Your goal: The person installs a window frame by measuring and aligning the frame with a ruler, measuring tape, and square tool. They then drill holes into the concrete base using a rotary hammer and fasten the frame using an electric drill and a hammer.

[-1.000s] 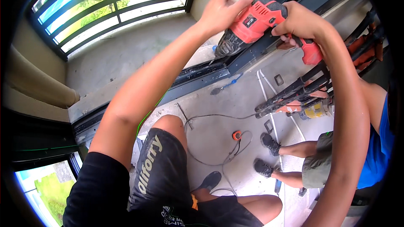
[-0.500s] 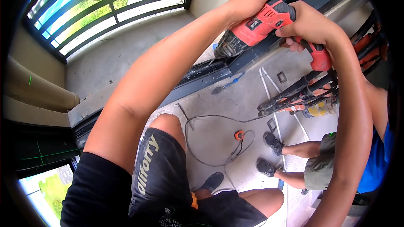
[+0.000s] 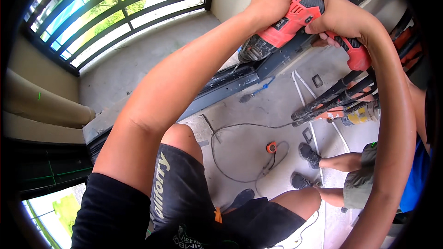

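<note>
A red and black power drill (image 3: pixel 287 28) is held between my two hands at the top right. My left hand (image 3: pixel 273 1) is closed over the far side of its body. The thumb and curled fingers of my right hand (image 3: pixel 342 17) wrap round the rear and the handle, and some fingers are hidden behind the tool. The drill's dark nose points down and left. Its thin bit ends at the dark metal frame (image 3: pixel 233 78) along the floor; whether the tip is inside the metal, I cannot tell.
A blue-handled brush-like tool (image 3: pixel 258 91) and an orange tape measure (image 3: pixel 271 147) lie on the concrete floor. A black cable (image 3: pixel 213 150) loops near my legs. At right, a co-worker's shoes (image 3: pixel 308 156) stand beside white pipes (image 3: pixel 315 133) and black tripod legs (image 3: pixel 318 103). A barred railing (image 3: pixel 124 7) stands far left.
The view has shifted slightly, so the floor, cable and co-worker appear a little farther right. Both hands keep their hold on the drill, and its bit stays at the dark frame.
</note>
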The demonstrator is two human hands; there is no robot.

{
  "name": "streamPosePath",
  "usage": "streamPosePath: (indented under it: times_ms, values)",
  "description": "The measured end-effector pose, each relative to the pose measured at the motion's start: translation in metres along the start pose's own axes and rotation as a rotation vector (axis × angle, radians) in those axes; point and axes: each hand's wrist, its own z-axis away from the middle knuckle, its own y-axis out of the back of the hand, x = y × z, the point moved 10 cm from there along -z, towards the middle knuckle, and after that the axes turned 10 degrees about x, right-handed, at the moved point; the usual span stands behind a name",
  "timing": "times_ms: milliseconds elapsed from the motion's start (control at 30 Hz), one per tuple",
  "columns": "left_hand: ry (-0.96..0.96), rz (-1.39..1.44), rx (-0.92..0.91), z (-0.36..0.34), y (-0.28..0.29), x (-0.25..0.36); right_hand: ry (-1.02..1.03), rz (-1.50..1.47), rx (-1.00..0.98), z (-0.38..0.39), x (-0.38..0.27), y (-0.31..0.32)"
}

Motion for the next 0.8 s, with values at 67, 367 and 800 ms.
streamPosePath:
  times_ms: [67,367,800]
  values:
    - [-0.001,0.015,-0.003,0.0,-0.001,0.0,-0.032,-0.024,0.0,0.0,0.002,0.0]
    - [-0.12,-0.036,-0.011,0.0,-0.011,0.005,-0.037,-0.104,0.004,0.006,0.008,-0.001]
    - [-0.094,-0.015,0.021,0.001,-0.011,-0.004,0.005,-0.012,0.056,0.005,0.008,-0.001]
